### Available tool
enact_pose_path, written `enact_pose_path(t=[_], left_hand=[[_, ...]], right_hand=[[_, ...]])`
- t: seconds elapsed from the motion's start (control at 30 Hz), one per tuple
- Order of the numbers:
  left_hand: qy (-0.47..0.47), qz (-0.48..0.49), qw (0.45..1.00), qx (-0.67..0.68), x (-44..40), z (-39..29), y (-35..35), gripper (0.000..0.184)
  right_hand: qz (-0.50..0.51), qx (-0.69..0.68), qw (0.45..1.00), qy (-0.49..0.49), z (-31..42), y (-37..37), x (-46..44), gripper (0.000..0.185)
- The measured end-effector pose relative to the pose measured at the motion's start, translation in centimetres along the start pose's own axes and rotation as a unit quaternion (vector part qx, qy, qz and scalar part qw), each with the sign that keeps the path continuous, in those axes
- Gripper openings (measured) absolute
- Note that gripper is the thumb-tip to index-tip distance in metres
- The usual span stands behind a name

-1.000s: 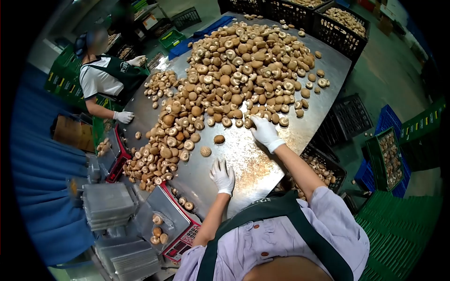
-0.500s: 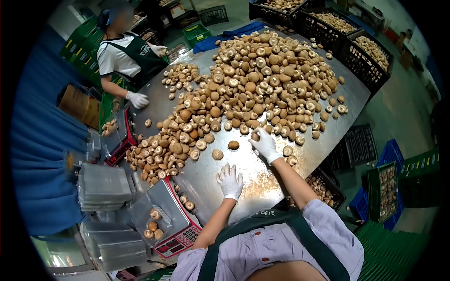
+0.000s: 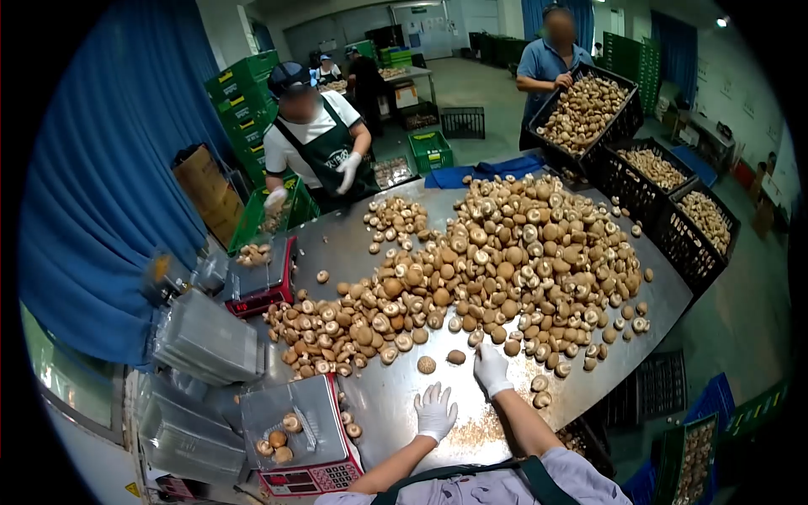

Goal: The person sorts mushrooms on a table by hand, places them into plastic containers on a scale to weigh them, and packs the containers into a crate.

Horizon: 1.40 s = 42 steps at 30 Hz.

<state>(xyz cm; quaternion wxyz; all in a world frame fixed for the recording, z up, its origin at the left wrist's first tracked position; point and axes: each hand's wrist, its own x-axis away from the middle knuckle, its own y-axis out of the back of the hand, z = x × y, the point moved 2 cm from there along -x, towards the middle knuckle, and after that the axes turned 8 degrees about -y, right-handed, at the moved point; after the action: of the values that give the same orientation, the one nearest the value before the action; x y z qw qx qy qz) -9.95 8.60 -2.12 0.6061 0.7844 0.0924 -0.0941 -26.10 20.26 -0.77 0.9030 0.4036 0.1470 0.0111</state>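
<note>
Left hand (image 3: 436, 413) first: white-gloved, palm down on the metal table (image 3: 383, 412), fingers fanned out. Right hand (image 3: 492, 369), gloved too, is apart from it, a bit farther forward, with its fingertips at the near edge of the big mushroom pile (image 3: 539, 261). Can't really tell if it's gripping the small mushroom (image 3: 475, 338) there or only touching it. Two loose ones sit between the hands and the heap: a pale, cracked-looking cap (image 3: 427, 364) and a plain brown mushroom (image 3: 455, 357) near it.

Over to the left there's a red scale (image 3: 261, 408) with four mushrooms (image 3: 277, 438) on its plate, a second scale (image 3: 263, 300) farther back, and a stack of clear plastic trays (image 3: 206, 337). Across the table stands a co-worker (image 3: 328, 156) in a green apron, and at the far right someone in a blue shirt (image 3: 543, 76) has a tilted black crate (image 3: 627, 122) full of mushrooms.
</note>
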Motion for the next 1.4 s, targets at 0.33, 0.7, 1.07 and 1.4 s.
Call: enact_pose_path(t=[0.33,0.7,1.07,1.4], left_hand=[[-0.01,-0.021,1.0,-0.004,-0.1,0.0,0.0,0.047],[-0.008,-0.024,1.0,-0.002,0.0,0.0,0.0,0.046],[-0.009,-0.023,1.0,-0.006,0.0,0.1,-0.1,0.046],[-0.019,-0.039,0.999,-0.003,0.0,0.1,-0.1,0.046]], right_hand=[[-0.027,-0.124,0.987,-0.101,-2.0,7.8,4.4,0.028],[-0.327,-0.048,0.898,-0.29,-16.4,24.7,16.3,0.024],[-0.162,0.062,0.882,-0.438,-24.1,22.3,24.0,0.031],[-0.264,-0.099,0.9,-0.331,-18.8,20.6,11.3,0.029]])
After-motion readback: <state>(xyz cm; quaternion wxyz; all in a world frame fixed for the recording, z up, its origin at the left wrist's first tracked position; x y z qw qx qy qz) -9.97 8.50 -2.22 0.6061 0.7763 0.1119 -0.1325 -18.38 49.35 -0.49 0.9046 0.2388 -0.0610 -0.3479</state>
